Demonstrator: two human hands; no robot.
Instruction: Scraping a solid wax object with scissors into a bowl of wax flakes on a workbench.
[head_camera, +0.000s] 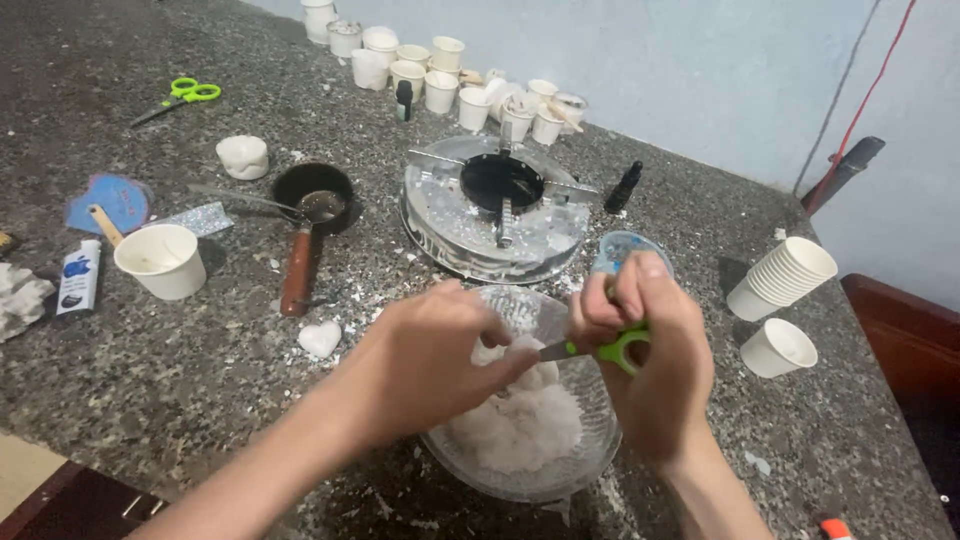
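Head view: glass bowl (590, 455) of white wax chunks (520, 425) on bench (150, 380).
Left hand (425, 365): gripping one wax lump.
Right hand (655, 345): clamped on green-handled scissors (610, 349).

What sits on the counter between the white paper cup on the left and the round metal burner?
In the head view, a small dark pan with a wooden handle lies between the white paper cup and the metal burner.

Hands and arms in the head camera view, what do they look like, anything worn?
Both are bare: the left hand and right hand show no gloves, rings or watch, and both forearms are uncovered with no sleeves in view. Fingernails are short and unpainted.
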